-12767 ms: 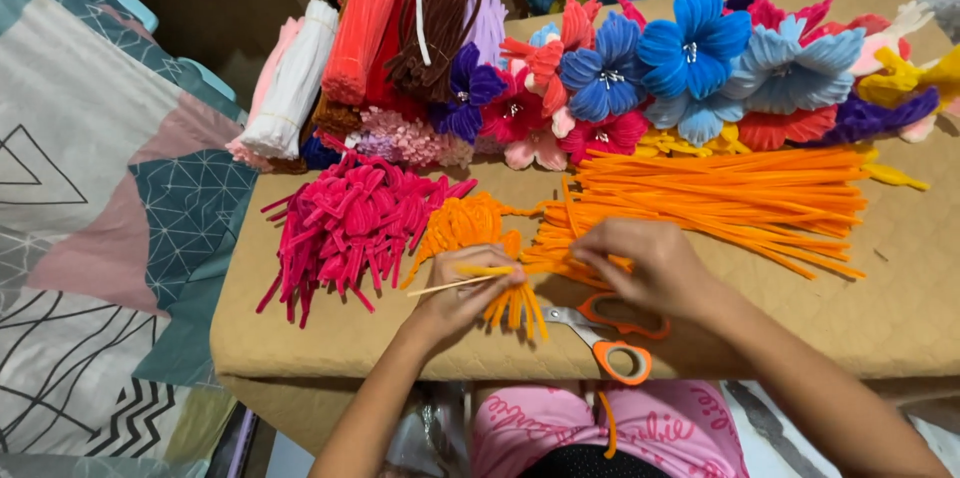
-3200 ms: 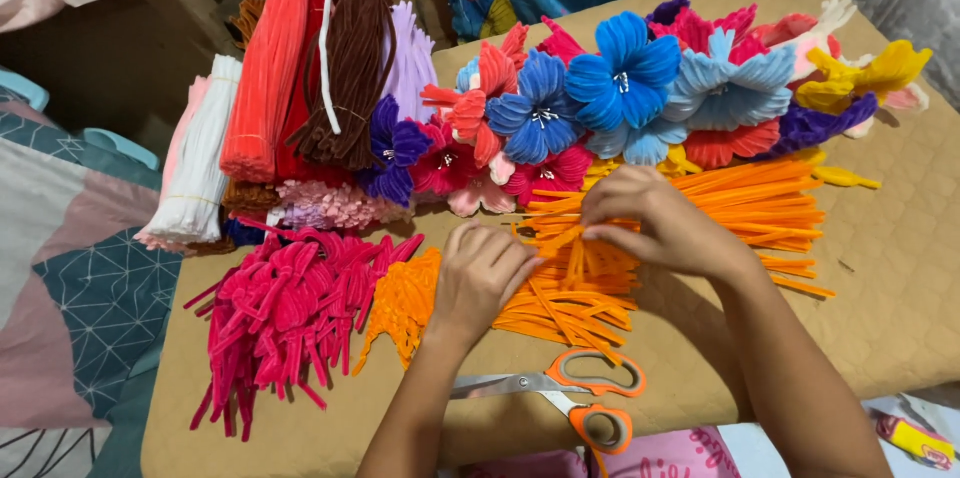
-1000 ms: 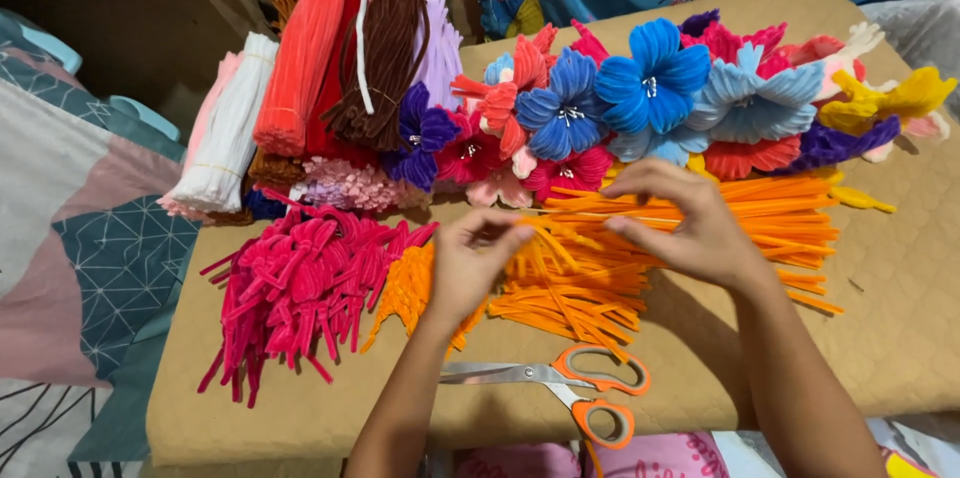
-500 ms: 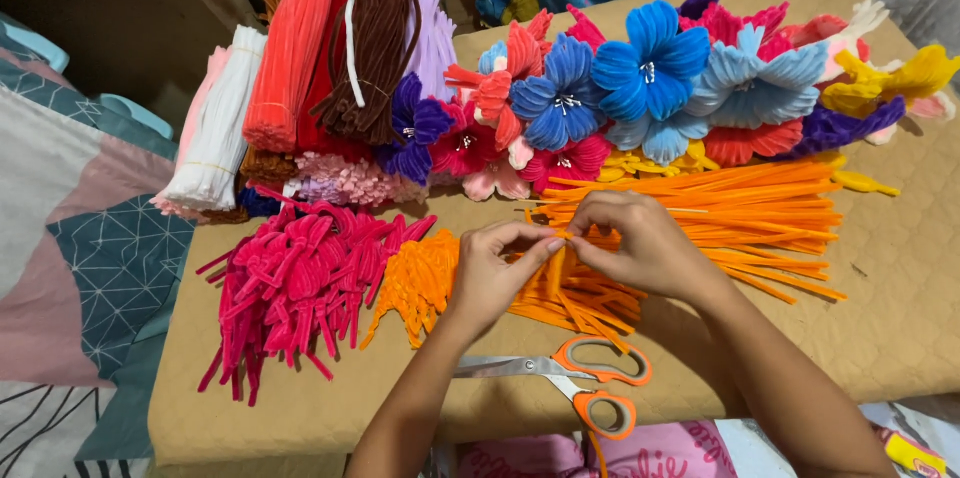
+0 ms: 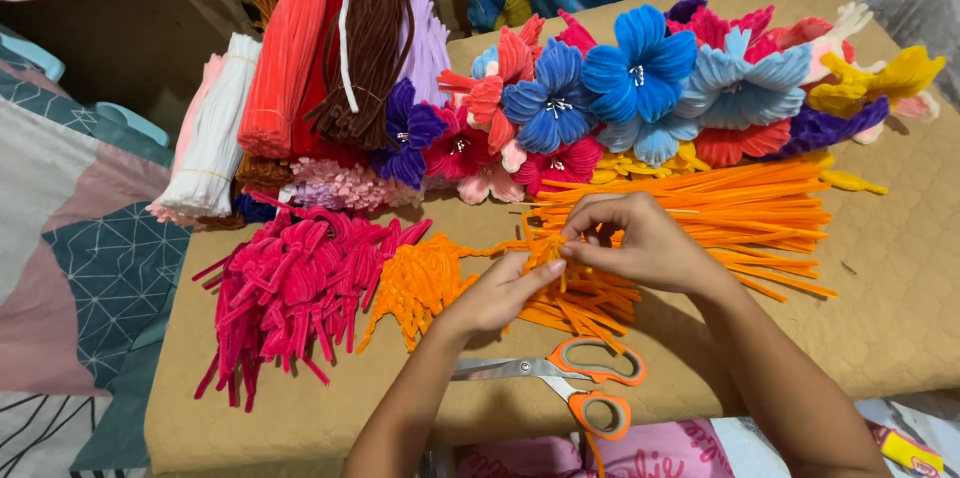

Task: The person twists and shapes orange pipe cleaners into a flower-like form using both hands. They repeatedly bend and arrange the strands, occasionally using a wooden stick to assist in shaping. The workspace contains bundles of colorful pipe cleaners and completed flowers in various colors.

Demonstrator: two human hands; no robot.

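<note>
My left hand [image 5: 497, 294] and my right hand [image 5: 632, 242] meet over the middle of a tan quilted board [image 5: 900, 318]. Both pinch one orange pipe cleaner piece [image 5: 545, 250] between their fingertips. Under and to the right of my hands lies a heap of straight orange pipe cleaners [image 5: 740, 218]. A pile of bent orange pieces [image 5: 420, 283] sits just left of my left hand, and a pile of bent pink pieces [image 5: 295, 283] lies further left.
Orange-handled scissors [image 5: 570, 378] lie near the board's front edge. Finished pipe-cleaner flowers [image 5: 640, 78] in blue, red, purple and yellow line the back. Bundles of white, red, brown and lilac pipe cleaners [image 5: 300, 68] are stacked at the back left. A patterned cloth [image 5: 80, 258] covers the left side.
Both hands drew together over the orange heap and closed on one orange piece. The view shifted slightly; the piles and scissors stayed put.
</note>
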